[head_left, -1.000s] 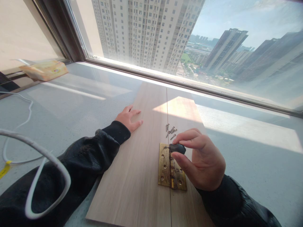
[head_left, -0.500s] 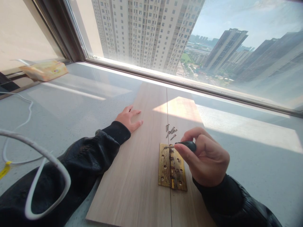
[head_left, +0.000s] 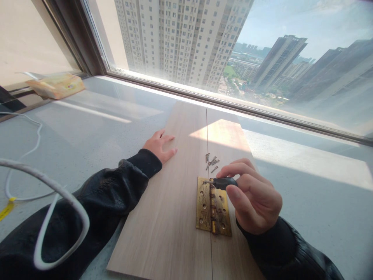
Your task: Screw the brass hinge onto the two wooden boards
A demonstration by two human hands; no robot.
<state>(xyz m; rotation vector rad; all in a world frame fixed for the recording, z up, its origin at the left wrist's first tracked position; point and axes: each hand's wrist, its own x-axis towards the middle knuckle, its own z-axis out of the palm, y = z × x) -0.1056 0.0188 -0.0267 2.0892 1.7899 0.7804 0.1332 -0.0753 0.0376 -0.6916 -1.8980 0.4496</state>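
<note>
Two pale wooden boards (head_left: pixel 169 217) lie side by side with a narrow seam between them. Across the seam rests a worn brass hinge (head_left: pixel 204 206), its leaves spread flat. My right hand (head_left: pixel 253 194) grips a short dark-handled screwdriver (head_left: pixel 224 183), whose tip is at the hinge's upper left hole. Several loose screws (head_left: pixel 214 161) lie just beyond the hinge. My left hand (head_left: pixel 160 147) rests on the left board's edge, fingers spread, holding nothing.
A white cable (head_left: pixel 61 190) with a yellow tag (head_left: pixel 7 209) loops at the left, partly over my left sleeve. A tissue pack (head_left: pixel 58 86) sits at the back left. The window frame (head_left: pixel 180 97) runs behind the boards.
My right thumb has moved back off the front of the screwdriver handle, leaving more of the handle showing. The tip stays at the same hole. My left hand has not moved.
</note>
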